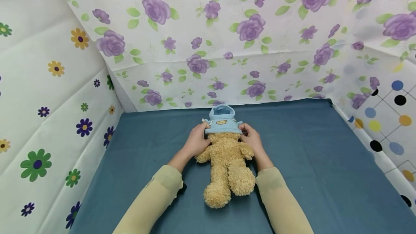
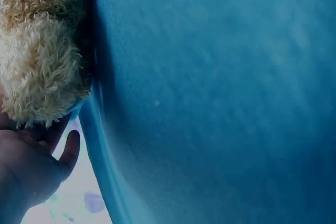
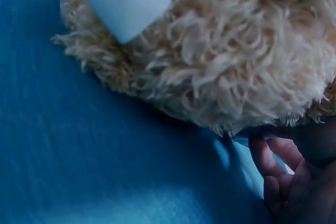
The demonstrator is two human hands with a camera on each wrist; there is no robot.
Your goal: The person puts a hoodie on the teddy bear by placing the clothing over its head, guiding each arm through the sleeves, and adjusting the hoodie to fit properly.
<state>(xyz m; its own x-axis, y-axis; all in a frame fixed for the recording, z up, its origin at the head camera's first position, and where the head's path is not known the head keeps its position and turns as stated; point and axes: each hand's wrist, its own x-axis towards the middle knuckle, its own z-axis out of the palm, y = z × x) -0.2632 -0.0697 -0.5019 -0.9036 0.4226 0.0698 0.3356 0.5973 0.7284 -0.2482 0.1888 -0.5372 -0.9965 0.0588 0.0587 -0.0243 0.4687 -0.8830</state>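
A tan plush teddy bear (image 1: 224, 154) lies on its back with its feet toward me. Its head is hidden under a small light-blue sweatshirt (image 1: 223, 125), which has a bear-face patch on the front and a round neck opening at the far end. At the left end of the hem, my left hand (image 1: 197, 139) pinches the cloth. My right hand (image 1: 251, 138) grips the opposite end. Curly fur of the bear (image 2: 42, 72) fills the upper left of the left wrist view. A white tag (image 3: 127, 4) shows on the fur in the right wrist view.
A dark blue cloth (image 1: 325, 169) covers the table. Behind it hangs a white sheet with purple roses (image 1: 198, 63). A daisy-printed sheet (image 1: 48, 125) stands at the left, a dotted one (image 1: 390, 133) at the right.
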